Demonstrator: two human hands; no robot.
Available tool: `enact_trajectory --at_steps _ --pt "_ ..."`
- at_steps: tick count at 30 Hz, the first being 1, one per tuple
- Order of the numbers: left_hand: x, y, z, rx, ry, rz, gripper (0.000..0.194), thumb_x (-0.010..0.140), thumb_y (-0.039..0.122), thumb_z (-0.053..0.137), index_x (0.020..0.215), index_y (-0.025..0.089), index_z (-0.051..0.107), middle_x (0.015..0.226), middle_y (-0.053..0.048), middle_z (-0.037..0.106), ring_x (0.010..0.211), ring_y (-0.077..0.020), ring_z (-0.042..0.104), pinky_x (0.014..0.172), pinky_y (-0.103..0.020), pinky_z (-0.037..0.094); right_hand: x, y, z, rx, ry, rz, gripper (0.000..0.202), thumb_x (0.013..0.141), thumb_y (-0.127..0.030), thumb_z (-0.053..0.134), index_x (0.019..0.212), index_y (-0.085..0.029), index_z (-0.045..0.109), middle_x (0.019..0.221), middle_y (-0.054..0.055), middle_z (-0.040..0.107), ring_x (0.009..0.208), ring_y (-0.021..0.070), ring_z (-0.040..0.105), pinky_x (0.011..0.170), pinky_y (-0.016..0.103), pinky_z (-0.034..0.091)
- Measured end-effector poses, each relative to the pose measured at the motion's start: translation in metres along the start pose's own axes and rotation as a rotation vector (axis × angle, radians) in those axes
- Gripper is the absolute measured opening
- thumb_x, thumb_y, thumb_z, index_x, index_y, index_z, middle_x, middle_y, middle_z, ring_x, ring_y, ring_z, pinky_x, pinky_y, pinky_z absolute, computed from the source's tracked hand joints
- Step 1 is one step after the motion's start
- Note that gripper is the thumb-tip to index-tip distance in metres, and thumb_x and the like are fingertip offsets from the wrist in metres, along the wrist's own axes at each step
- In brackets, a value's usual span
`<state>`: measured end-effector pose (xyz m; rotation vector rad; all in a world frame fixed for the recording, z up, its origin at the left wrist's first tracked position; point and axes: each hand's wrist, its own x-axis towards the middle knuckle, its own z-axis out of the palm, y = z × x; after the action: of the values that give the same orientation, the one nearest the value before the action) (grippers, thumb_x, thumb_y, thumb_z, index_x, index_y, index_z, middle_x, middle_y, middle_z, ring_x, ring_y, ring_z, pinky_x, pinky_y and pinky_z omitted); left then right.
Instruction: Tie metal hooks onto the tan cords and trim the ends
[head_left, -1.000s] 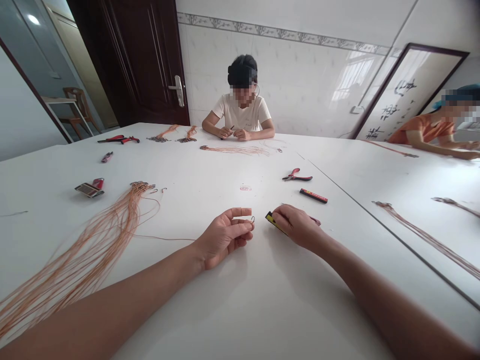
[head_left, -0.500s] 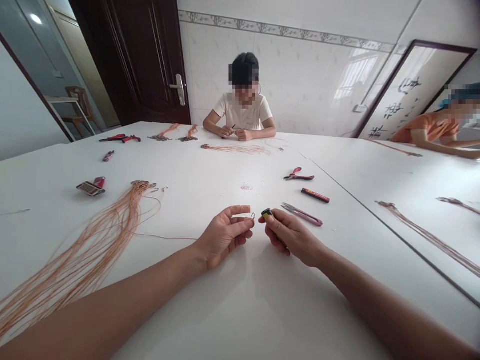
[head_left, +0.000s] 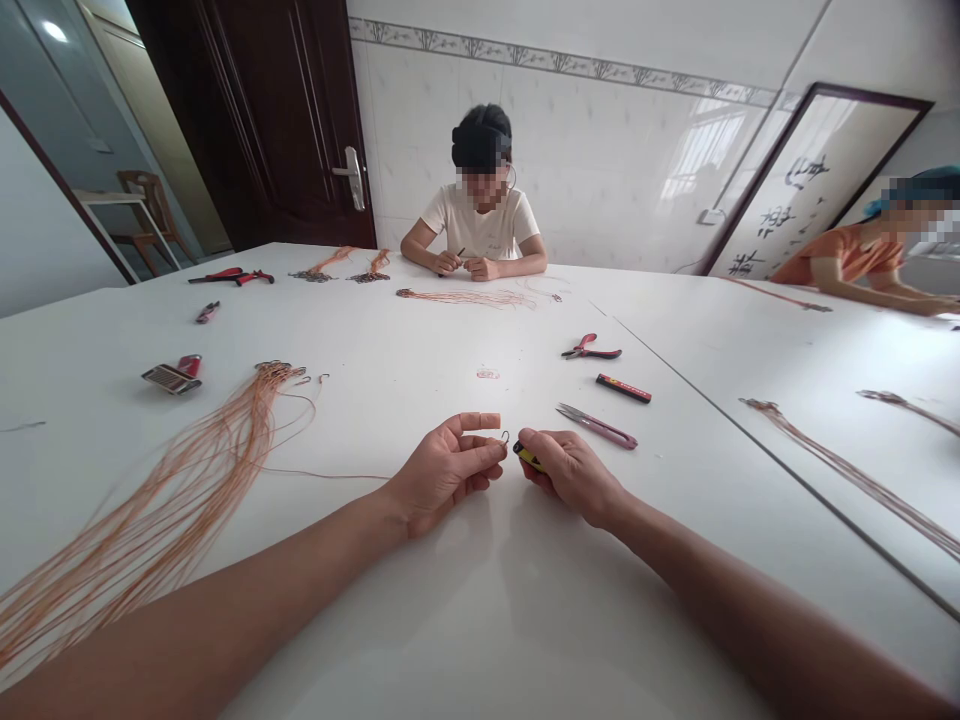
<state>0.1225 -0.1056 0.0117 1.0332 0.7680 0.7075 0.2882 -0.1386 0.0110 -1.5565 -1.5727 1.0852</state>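
Head view: a small hook (head_left: 505, 438) is pinched between thumb and fingertips of the left hand (head_left: 454, 468), above the white table (head_left: 420, 620); a yellow-and-black lighter (head_left: 529, 457) is gripped in the curled right hand (head_left: 566, 470), just beside the hook.

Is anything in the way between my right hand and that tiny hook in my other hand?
Nothing visible is in the way. The yellow-and-black lighter in your right hand faces the hook across a small gap. Your left hand pinches the hook from the other side. The snips lie off to the right.
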Motion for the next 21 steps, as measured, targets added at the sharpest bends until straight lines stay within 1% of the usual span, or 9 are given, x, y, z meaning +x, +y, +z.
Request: enact_trajectory --at_steps 3,5,8,10,12,14,16,19,21 --pt "0.0 0.0 0.0 0.013 -0.011 0.01 0.039 0.065 0.027 0.067 0.1 0.024 0.053 0.077 0.001 0.055 0.067 -0.008 0.053 0.066 -0.023 0.038 0.001 0.001 0.002 -0.019 0.001 -0.003 0.035 0.079 -0.04 0.032 0.053 -0.017 0.039 0.049 -0.003 0.035 0.043 0.0074 0.026 0.039 0.021 0.02" --pt "0.0 0.0 -0.001 0.008 -0.017 0.011 0.039 0.065 0.027 0.067 0.101 0.024 0.052 0.077 0.001 0.055 0.066 -0.0076 0.053 0.065 -0.023 0.038 0.001 0.002 0.004 -0.033 0.015 -0.017 0.036 0.08 -0.041 0.031 0.054 -0.017 0.039 0.05 -0.003 0.035 0.043 0.0075 0.027 0.04 0.021 0.022" --pt "0.0 -0.001 -0.002 -0.006 -0.012 -0.003 0.04 0.064 0.027 0.068 0.101 0.024 0.053 0.079 0.001 0.056 0.066 -0.0076 0.053 0.066 -0.024 0.038 0.002 0.003 0.003 -0.113 0.118 -0.061 0.042 0.082 -0.047 0.027 0.058 -0.017 0.042 0.051 -0.003 0.036 0.044 0.0083 0.03 0.042 0.021 0.025" --pt "-0.001 -0.002 -0.003 -0.012 -0.004 -0.004 0.04 0.063 0.027 0.068 0.1 0.023 0.053 0.08 0.0 0.056 0.067 -0.0081 0.054 0.067 -0.025 0.039 0.003 0.005 0.0 -0.277 0.209 -0.12 0.043 0.082 -0.051 0.026 0.06 -0.018 0.045 0.052 -0.002 0.04 0.046 0.0098 0.035 0.044 0.022 0.027" --pt "-0.001 -0.003 -0.004 -0.016 0.002 0.002 0.039 0.063 0.026 0.069 0.099 0.023 0.054 0.081 0.0 0.056 0.066 -0.0082 0.054 0.066 -0.025 0.039 0.004 0.009 -0.004 -0.485 0.265 -0.185 0.041 0.082 -0.05 0.03 0.061 -0.019 0.047 0.055 0.0 0.046 0.051 0.012 0.041 0.047 0.024 0.029" --pt "-0.002 -0.004 -0.004 -0.019 0.003 0.011 0.039 0.063 0.024 0.069 0.098 0.022 0.053 0.081 0.0 0.056 0.066 -0.008 0.055 0.065 -0.024 0.039 0.007 0.015 -0.007 -0.648 0.281 -0.212 0.037 0.081 -0.047 0.035 0.064 -0.019 0.05 0.062 0.002 0.051 0.057 0.0148 0.046 0.052 0.026 0.032" --pt "-0.003 -0.004 -0.004 -0.017 0.001 0.018 0.039 0.062 0.022 0.069 0.098 0.021 0.053 0.079 0.0 0.056 0.064 -0.0079 0.054 0.063 -0.023 0.038 0.01 0.022 -0.009 -0.744 0.277 -0.24 0.031 0.081 -0.044 0.038 0.07 -0.02 0.054 0.069 0.004 0.053 0.066 0.0179 0.05 0.058 0.029 0.036" --pt "-0.004 -0.004 -0.003 0.0 0.003 0.022 0.038 0.063 0.021 0.068 0.098 0.021 0.052 0.079 0.0 0.055 0.063 -0.008 0.054 0.061 -0.023 0.038 0.012 0.028 -0.008 -0.8 0.308 -0.348 0.024 0.079 -0.039 0.043 0.076 -0.022 0.058 0.076 0.005 0.055 0.078 0.0223 0.051 0.069 0.037 0.037" --pt "-0.006 -0.005 -0.002 0.033 0.009 0.042 0.037 0.065 0.022 0.066 0.098 0.021 0.052 0.08 0.0 0.055 0.064 -0.0083 0.054 0.062 -0.024 0.038 0.009 0.024 -0.007 -0.72 0.325 -0.411 0.022 0.08 -0.037 0.043 0.077 -0.022 0.058 0.077 0.005 0.057 0.08 0.022 0.051 0.072 0.038 0.037"
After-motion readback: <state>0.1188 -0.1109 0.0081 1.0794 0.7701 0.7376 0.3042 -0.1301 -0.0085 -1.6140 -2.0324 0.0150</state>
